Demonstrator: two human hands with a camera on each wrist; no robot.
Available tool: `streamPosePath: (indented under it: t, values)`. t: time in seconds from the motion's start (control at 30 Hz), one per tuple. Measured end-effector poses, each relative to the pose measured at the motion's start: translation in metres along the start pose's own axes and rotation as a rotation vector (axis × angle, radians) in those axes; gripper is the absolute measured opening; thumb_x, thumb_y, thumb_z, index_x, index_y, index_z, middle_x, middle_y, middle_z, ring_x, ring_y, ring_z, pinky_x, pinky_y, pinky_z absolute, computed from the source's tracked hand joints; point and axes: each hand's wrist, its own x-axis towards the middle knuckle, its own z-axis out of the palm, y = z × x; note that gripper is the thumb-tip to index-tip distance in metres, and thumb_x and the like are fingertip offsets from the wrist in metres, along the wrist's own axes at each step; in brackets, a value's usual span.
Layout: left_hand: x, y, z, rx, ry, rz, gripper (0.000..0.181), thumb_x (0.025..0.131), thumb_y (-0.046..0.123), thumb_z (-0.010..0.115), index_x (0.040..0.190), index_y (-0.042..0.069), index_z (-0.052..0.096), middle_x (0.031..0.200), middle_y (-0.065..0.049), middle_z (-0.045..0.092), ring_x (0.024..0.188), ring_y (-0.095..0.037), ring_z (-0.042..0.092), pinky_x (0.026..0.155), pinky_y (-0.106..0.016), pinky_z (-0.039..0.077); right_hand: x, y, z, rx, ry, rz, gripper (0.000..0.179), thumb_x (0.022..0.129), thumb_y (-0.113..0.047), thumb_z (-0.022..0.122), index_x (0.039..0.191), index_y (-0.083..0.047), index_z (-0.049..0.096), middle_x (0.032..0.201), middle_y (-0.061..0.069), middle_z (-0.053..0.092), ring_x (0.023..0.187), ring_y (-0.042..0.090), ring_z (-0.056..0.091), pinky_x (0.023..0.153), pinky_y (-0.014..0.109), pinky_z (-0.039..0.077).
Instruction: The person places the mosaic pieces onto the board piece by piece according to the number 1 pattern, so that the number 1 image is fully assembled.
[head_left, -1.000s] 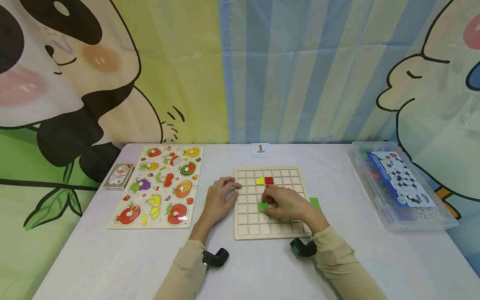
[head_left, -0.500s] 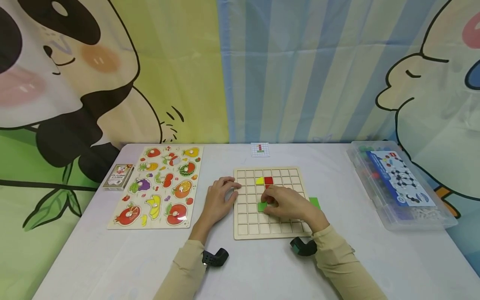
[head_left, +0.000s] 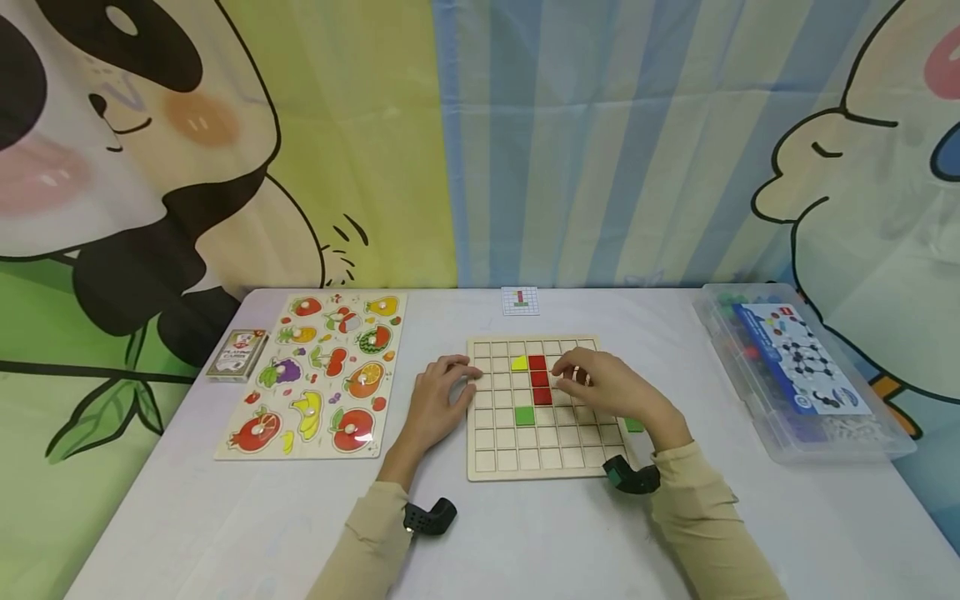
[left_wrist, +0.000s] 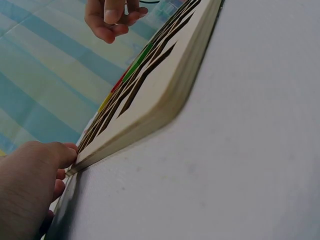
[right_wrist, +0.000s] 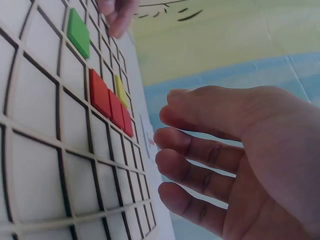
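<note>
A wooden grid board (head_left: 497, 459) lies on the table. My left hand (head_left: 437, 398) rests at its left edge, fingertips and thumb touching the rim. My right hand (head_left: 618, 389) hovers above the board's right half, fingers loosely bent and nothing visible between them. Three red tiles (head_left: 539, 379) stand in one column of cells. Left of the top one is a yellow tile (head_left: 520, 362) with a cut or rounded corner. One green tile (head_left: 525, 415) sits a row below and left of the reds. Another green piece (head_left: 633, 425) shows past the board's right edge, partly hidden by the right wrist.
A small pattern card (head_left: 521, 301) lies behind the board. To the left are a fruit puzzle board (head_left: 341, 421) and a playing-card box (head_left: 237, 354). A clear plastic case (head_left: 821, 437) with a blue booklet (head_left: 806, 358) stands at right.
My right hand has lifted off the red and green tiles and moved right and slightly back, uncovering the lower red tiles. The left hand stays in place.
</note>
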Motion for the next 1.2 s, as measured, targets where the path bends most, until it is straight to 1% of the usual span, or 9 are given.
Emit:
streamPosePath:
  t: [0.1,0.33,0.7,0.87,1.0,1.2]
  values:
    - [0.000,0.001,0.000,-0.002,-0.002,0.002,0.018,0.090,0.020,0.063,0.107,0.021,0.069,0.126,-0.004,0.057,0.113,-0.025,0.052,0.091,-0.045,0.037,-0.003,0.007,-0.005,0.004,0.020,0.013,0.021,0.093,-0.021,0.059,0.109,-0.008,0.064,0.092,-0.003,0.063,0.081,0.012,0.056,0.069,0.027,0.047]
    - [0.000,0.002,0.001,0.001,0.009,0.013,0.018,0.089,0.019,0.064,0.107,0.021,0.069,0.125,-0.005,0.058,0.112,-0.026,0.052,0.089,-0.045,0.037,-0.013,0.025,-0.012,-0.002,0.049,0.056,0.020,0.092,-0.019,0.061,0.109,-0.007,0.064,0.094,-0.002,0.062,0.085,0.014,0.055,0.069,0.029,0.047]
    - [0.000,0.000,0.000,0.010,-0.001,0.002,0.019,0.090,0.019,0.063,0.107,0.022,0.068,0.126,-0.003,0.057,0.113,-0.025,0.051,0.090,-0.045,0.037,-0.037,0.053,-0.017,-0.039,0.076,0.047,0.016,0.090,-0.013,0.063,0.105,-0.007,0.064,0.093,-0.002,0.060,0.084,0.011,0.056,0.070,0.029,0.049]
    - [0.000,0.000,0.000,0.007,0.001,0.002,0.019,0.089,0.019,0.064,0.107,0.022,0.068,0.126,-0.003,0.057,0.113,-0.025,0.052,0.089,-0.045,0.037,-0.051,0.062,-0.018,-0.054,0.053,0.070,0.020,0.088,-0.013,0.065,0.107,-0.008,0.063,0.095,0.001,0.059,0.085,0.013,0.055,0.069,0.029,0.049]
    - [0.001,0.000,0.000,0.012,-0.005,-0.001,0.019,0.089,0.020,0.064,0.107,0.022,0.068,0.126,-0.003,0.057,0.115,-0.026,0.051,0.091,-0.044,0.037,-0.061,0.067,-0.018,-0.052,0.022,0.103,0.022,0.086,-0.014,0.068,0.107,-0.009,0.064,0.096,0.001,0.058,0.087,0.014,0.055,0.071,0.028,0.050]
    - [0.001,0.000,0.001,0.007,0.001,0.001,0.018,0.089,0.020,0.064,0.107,0.022,0.069,0.125,-0.004,0.058,0.113,-0.026,0.052,0.089,-0.043,0.037,-0.067,0.072,-0.017,-0.060,0.007,0.108,0.024,0.085,-0.016,0.070,0.106,-0.009,0.064,0.095,0.001,0.058,0.086,0.012,0.055,0.072,0.028,0.050]
